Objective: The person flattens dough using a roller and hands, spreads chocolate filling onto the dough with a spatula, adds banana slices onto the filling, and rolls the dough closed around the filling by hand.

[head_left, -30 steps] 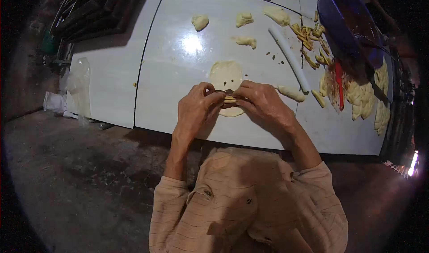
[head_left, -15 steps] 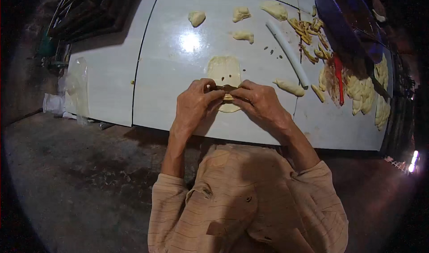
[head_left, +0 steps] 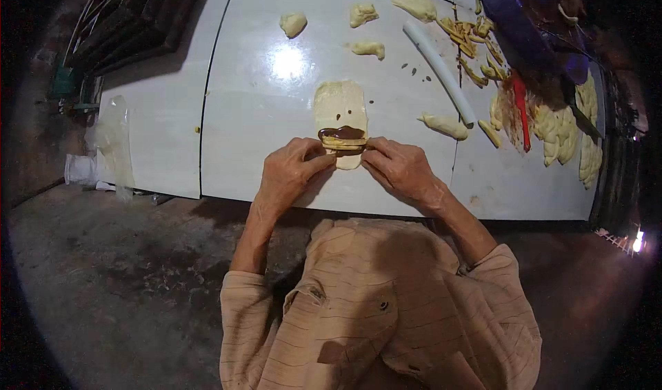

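A flattened oblong of pale dough lies lengthwise on the table before me. Across its nearer half sit a glossy dark brown filling and a few yellow banana-like strips. My left hand is closed at the dough's left edge, its thumb and forefinger by the ends of the strips. At the opposite edge my right hand is closed likewise, fingertips pinching the dough beside the strips. The near flap of dough shows between the hands; the fingertips partly hide the edges.
Right of the dough are a white rolling pin, a dough roll, yellow strips, a red-handled tool and a blue basin. Dough pieces lie farther back. Dark stacked trays stand at far left.
Both hands have drawn slightly apart and down toward the near edge of the dough. The brown filling and yellow strips, mostly covered by fingers before, now show.
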The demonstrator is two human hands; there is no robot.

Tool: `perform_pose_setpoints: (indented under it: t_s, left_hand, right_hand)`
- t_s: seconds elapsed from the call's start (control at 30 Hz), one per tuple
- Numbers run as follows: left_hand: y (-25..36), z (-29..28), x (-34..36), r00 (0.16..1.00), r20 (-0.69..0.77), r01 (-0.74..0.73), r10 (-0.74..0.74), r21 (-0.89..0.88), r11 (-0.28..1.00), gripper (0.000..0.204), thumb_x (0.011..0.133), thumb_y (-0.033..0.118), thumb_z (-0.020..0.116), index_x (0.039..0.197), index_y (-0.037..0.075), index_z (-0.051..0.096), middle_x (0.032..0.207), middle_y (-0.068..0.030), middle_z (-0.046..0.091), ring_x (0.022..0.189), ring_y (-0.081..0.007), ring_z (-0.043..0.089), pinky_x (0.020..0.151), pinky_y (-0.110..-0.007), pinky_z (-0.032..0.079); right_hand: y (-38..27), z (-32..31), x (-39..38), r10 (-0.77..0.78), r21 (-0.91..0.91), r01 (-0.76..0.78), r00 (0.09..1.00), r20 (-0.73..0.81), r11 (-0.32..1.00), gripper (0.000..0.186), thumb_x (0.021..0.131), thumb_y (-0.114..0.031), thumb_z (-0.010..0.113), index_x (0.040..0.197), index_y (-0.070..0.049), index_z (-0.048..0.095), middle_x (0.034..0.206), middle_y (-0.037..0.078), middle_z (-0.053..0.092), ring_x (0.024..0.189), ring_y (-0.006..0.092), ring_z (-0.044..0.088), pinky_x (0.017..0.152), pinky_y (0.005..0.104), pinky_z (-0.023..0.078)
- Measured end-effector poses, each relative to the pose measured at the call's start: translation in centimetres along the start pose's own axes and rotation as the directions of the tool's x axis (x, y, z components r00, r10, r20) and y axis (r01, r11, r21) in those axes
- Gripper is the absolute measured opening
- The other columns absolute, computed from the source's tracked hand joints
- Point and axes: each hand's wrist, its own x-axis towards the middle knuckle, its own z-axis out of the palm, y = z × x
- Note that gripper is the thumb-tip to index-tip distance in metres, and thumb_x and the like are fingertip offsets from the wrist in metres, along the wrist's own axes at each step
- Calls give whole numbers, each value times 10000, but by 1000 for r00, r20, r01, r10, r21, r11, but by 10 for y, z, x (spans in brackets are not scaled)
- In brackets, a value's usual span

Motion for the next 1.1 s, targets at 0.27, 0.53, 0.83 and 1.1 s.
perform_pose_setpoints:
  t_s: [0.27, 0.53, 0.83, 1.1]
  left_hand:
    - [-4, 1, 4, 993, -56, 101, -109, -117, 988, 158, 877, 153, 751, 1007, 76, 707, 1093, -65, 694, 951, -247, 692, 753, -353, 583]
    - [-8, 3, 28, 950, -63, 305, -307, -32, 952, 166, 906, 121, 706, 1072, 106, 704, 1114, -59, 668, 990, -259, 670, 748, -369, 574]
    - [-13, -4, 29, 998, 55, 34, -33, -23, 999, 359, 795, 281, 829, 1130, 190, 736, 1213, -69, 642, 1044, -248, 648, 829, -371, 572]
    - [-16, -4, 35, 993, 76, 99, -96, -38, 994, 238, 835, 300, 803, 1006, 136, 785, 1132, -31, 682, 1034, -221, 642, 839, -354, 556]
  right_hand:
    - [-14, -18, 6, 533, 459, -523, 837, 120, 718, 161, 948, -93, 646, 1085, -10, 667, 1024, 158, 699, 890, 345, 706, 741, 402, 570]
    - [6, 1, 25, 355, 36, -355, 935, -11, 934, 223, 854, -57, 683, 1073, -97, 701, 1056, 64, 670, 848, 276, 711, 717, 376, 587]
    - [9, -12, 25, 145, -15, -145, 989, 41, 989, 340, 862, -218, 765, 1163, -80, 690, 1059, 106, 663, 822, 257, 695, 688, 353, 563]
    - [24, -3, 33, 70, 59, -78, 990, 120, 995, 152, 905, -193, 685, 978, -72, 631, 910, 92, 621, 758, 292, 664, 609, 413, 545]
